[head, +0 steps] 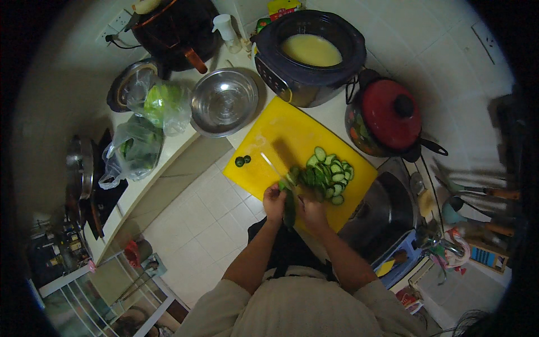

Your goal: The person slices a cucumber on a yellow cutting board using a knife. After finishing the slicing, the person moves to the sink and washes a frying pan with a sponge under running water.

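Observation:
My left hand (274,202) grips a dark green cucumber (289,209) near the lower edge of a yellow cutting board (278,126). My right hand (312,210) is closed around the handle of a kitchen knife (270,163); its blade, partly blurred, lies at the upper end of the cucumber. To the right of the blade, cucumber slices (337,172) are heaped on the board. Two small dark green cucumber ends (240,161) lie near the board's left corner. My fingers hide part of the knife handle.
A steel bowl (225,103) stands beyond the board, left of a dark cooker (311,80) with pale yellow liquid. A red-lidded pot (391,109) is at the right, above the sink (385,202). Plastic bags of green vegetables (141,147) rest on the left counter.

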`<state>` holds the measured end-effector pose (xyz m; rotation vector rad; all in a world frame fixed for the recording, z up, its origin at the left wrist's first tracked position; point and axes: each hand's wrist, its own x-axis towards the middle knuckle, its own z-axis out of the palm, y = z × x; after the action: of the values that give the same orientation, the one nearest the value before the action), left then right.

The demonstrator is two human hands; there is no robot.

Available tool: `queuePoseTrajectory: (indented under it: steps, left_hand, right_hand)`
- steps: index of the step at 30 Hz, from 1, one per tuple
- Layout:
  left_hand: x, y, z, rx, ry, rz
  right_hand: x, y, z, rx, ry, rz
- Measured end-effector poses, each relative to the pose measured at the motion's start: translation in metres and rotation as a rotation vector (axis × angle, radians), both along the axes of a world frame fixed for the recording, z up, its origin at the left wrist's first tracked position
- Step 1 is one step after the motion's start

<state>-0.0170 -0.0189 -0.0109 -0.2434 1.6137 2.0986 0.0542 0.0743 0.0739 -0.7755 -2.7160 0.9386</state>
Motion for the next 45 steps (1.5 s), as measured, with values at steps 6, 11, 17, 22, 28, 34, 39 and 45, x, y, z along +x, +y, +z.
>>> queuePoseTrajectory:
  steps: [6, 11, 17, 22, 28, 34, 39, 45]
  left_hand:
    - [0.001, -0.002, -0.015, 0.003, -0.049, -0.025]
    - [0.002, -0.008, -0.031, 0.013, 0.002, -0.012]
    - [-0.001, -0.009, -0.017, -0.018, -0.008, -0.043]
    - [0.006, -0.005, 0.023, -0.263, 0.042, -0.107]
    - [0.011, -0.008, 0.008, -0.198, 0.042, -0.053]
    - [0.008, -0.002, 0.01, -0.324, 0.02, -0.047]
    - [0.01, -0.009, -0.019, -0.196, -0.015, -0.038]
    - [0.009, -0.009, -0.006, -0.121, -0.015, -0.014]
  right_hand:
    - [0.016, -0.009, 0.039, -0.03, -0.334, 0.11]
    - [0.017, -0.011, 0.031, -0.063, -0.35, 0.096]
    - [-0.011, -0.006, 0.002, -0.103, -0.397, 0.062]
    - [-0.008, -0.004, -0.032, -0.158, -0.305, -0.022]
    - [0.008, -0.005, -0.005, -0.016, -0.07, 0.071]
    - [0.024, -0.018, 0.026, 0.002, -0.364, 0.117]
    - [0.024, -0.021, 0.027, -0.012, -0.318, 0.064]
    - [0.001, -0.01, 0.004, -0.08, -0.312, 0.081]
